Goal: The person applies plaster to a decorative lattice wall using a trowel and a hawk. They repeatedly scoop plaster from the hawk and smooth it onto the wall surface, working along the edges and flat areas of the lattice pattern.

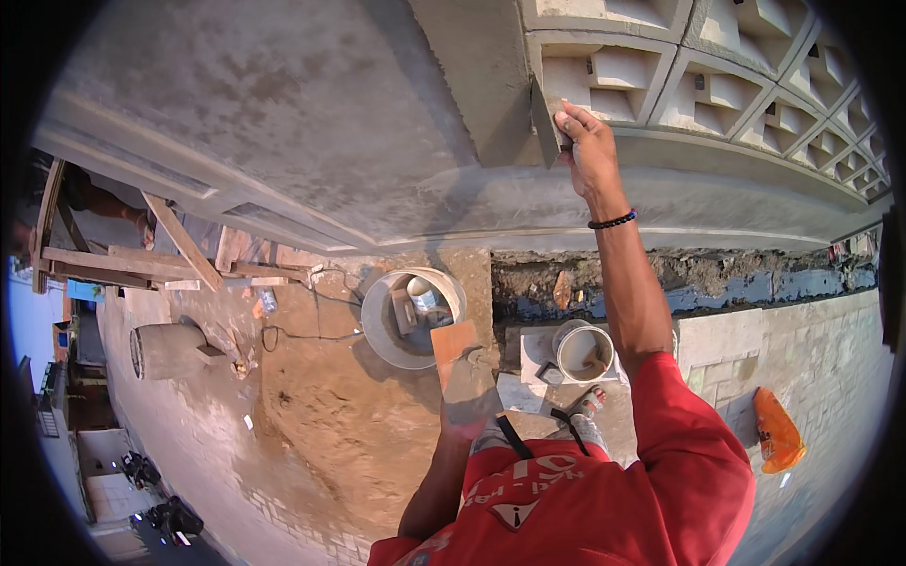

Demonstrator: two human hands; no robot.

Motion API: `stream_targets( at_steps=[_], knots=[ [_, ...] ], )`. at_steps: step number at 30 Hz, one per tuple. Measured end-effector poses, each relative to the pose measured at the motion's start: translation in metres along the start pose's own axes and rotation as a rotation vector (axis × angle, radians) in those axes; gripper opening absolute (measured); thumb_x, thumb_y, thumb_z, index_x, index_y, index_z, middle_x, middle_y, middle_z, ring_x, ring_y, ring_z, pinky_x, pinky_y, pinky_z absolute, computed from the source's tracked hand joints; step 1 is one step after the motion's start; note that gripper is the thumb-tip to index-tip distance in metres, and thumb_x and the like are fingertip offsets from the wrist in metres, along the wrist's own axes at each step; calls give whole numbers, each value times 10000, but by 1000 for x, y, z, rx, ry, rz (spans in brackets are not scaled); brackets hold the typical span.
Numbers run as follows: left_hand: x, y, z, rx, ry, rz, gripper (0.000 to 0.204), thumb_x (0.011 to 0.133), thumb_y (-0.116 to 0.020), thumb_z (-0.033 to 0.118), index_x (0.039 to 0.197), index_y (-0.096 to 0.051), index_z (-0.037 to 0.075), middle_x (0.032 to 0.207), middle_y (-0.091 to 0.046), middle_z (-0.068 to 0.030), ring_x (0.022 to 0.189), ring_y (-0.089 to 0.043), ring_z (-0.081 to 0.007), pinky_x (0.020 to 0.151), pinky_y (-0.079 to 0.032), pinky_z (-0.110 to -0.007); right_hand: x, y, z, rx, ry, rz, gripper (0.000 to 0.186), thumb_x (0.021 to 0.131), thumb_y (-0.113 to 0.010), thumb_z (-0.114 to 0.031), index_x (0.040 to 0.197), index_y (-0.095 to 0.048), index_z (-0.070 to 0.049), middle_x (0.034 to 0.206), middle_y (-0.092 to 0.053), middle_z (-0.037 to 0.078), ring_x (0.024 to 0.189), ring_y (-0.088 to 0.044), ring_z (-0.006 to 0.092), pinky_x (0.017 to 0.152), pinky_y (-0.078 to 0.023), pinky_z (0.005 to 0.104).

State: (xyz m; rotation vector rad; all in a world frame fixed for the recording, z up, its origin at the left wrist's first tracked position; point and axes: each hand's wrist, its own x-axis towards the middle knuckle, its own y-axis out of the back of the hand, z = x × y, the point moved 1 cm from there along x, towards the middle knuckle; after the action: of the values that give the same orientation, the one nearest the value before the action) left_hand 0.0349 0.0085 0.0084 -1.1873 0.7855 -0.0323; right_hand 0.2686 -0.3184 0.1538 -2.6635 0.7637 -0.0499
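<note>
My right hand [593, 156] is raised to the wall and closed around a thin, flat plastering trowel [545, 124]. The trowel's blade stands against the edge of a grey plastered pillar [486, 85], beside pale ventilation blocks [722, 90]. Low in front of my body, my left hand [462, 430] grips a mortar board [456, 341] from beneath, with its fingers mostly hidden. Orange-brown shows at the board's far end, and grey wet mortar [469, 389] covers the nearer part.
A round tub [376, 325] with tools inside stands on sandy ground. Near my feet is a white bucket [562, 351]. A drainage channel [717, 289] runs along the wall. A wooden trestle [104, 264], another person's leg [113, 203] and a concrete cylinder [168, 351] are left; an orange bag [779, 429] lies right.
</note>
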Motion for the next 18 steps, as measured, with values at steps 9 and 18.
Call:
stream_targets(
  at_steps=[9,18],
  knots=[
    [1,-27,-1,52,27,34,406,956,-446,280,1254,-449,3,1153,-534,-144,1003,-529,-247,900,-459,-342,-4,-2,-65,210,259,-110,470,872,-623,-128,1273,-473,64,935,-646,56,759,-585,85,583,-469,231],
    [-22,-124,-2,210,164,-35,337,945,-438,384,1157,-532,139,1022,-593,-48,876,-544,-209,761,-448,-351,-28,-35,102,257,159,114,332,817,-642,-28,1103,-482,27,947,-619,99,831,-612,125,669,-522,262]
  ],
)
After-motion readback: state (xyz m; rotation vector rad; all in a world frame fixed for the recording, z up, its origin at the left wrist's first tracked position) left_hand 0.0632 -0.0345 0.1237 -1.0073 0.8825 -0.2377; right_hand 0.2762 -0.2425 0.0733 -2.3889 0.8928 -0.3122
